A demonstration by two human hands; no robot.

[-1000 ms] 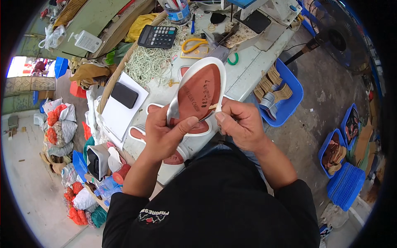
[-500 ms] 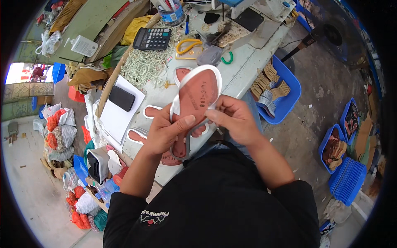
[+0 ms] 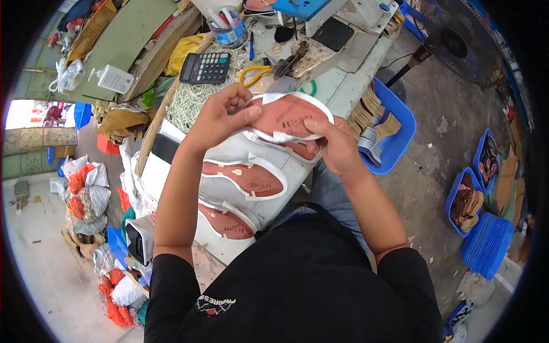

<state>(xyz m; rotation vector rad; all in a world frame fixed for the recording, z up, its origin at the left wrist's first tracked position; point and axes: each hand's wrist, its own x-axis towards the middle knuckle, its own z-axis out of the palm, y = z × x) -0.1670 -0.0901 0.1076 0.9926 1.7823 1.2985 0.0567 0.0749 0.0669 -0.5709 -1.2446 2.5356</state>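
Between my hands is a shoe sole (image 3: 289, 108) with a red-brown face, a white rim and pale strips at its edges. My left hand (image 3: 226, 117) pinches its left end between thumb and fingers. At the right end my right hand (image 3: 338, 146) grips the rim, thumb on the red-brown face and fingers underneath. Just below the held piece, partly covered by it, another sole (image 3: 302, 150) rests on the table. Closer to me lie a similar sole (image 3: 260, 182) with small beige tabs and one more sole (image 3: 229, 224), its left part hidden by my left forearm.
On the worktable (image 3: 337, 91) are a calculator (image 3: 205, 68), tangled white cord (image 3: 191, 103), yellow-handled scissors (image 3: 254, 74), a pen tub (image 3: 227, 28) and a phone (image 3: 164, 148). A blue bin (image 3: 403, 131) of beige pieces stands right of the table, near a fan (image 3: 452, 43).
The held sole has turned from nearly upright to lying crosswise. My left hand has moved up and my right hand has shifted to the right end, uncovering more of the soles on the table.
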